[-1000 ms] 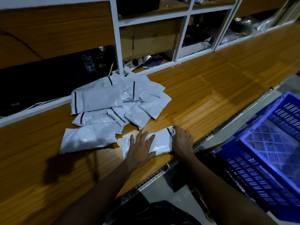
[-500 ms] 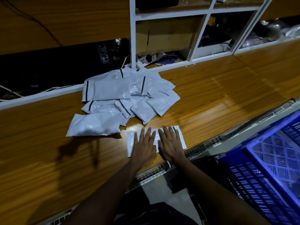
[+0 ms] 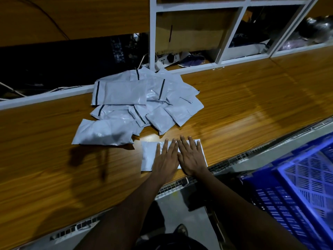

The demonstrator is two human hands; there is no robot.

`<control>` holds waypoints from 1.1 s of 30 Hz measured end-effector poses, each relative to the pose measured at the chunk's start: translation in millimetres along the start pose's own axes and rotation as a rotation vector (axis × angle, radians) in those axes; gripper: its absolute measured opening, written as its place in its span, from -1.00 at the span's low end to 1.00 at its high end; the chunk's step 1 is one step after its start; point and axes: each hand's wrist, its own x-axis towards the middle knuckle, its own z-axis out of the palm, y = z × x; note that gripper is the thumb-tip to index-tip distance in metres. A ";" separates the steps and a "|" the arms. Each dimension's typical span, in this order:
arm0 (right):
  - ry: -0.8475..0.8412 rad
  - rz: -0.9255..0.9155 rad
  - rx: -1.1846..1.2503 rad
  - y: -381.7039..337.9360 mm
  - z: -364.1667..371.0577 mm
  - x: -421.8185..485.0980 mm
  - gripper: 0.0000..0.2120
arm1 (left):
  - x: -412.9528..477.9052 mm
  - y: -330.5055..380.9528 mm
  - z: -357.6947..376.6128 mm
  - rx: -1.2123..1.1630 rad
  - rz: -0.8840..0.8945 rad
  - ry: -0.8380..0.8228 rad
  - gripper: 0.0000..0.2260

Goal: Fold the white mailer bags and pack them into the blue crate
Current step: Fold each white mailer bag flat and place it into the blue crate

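The left grip (image 3: 166,159) and right grip (image 3: 191,157) are bare hands, and both forearms (image 3: 126,204) run uncovered as far as they show. Dark clothing (image 3: 162,244) shows at bottom centre, with what looks like a dark shoe (image 3: 180,230) above it.

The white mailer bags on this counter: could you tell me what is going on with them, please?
A person presses one white mailer bag flat near the front edge of the wooden counter, left hand and right hand side by side on it, fingers straight. The pile of other bags lies loose just behind. The blue crate stands lower right, beside the counter.
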 end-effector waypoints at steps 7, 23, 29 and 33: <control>0.011 -0.004 0.020 2.2 2.4 0.9 -0.29 | 2.7 -6.1 2.0 -0.152 -0.059 0.029 -0.44; -0.019 0.000 0.029 6.1 3.0 1.3 -0.34 | -12.5 -29.5 -1.4 -0.164 -0.142 -0.049 -0.30; -0.057 -0.080 -0.005 18.3 -0.5 9.9 -0.30 | -18.6 -32.2 -7.3 -0.101 -0.193 -0.106 -0.30; -0.073 -0.128 -0.036 26.3 -3.7 17.5 -0.21 | -24.4 -34.7 -12.1 -0.110 -0.198 -0.121 -0.26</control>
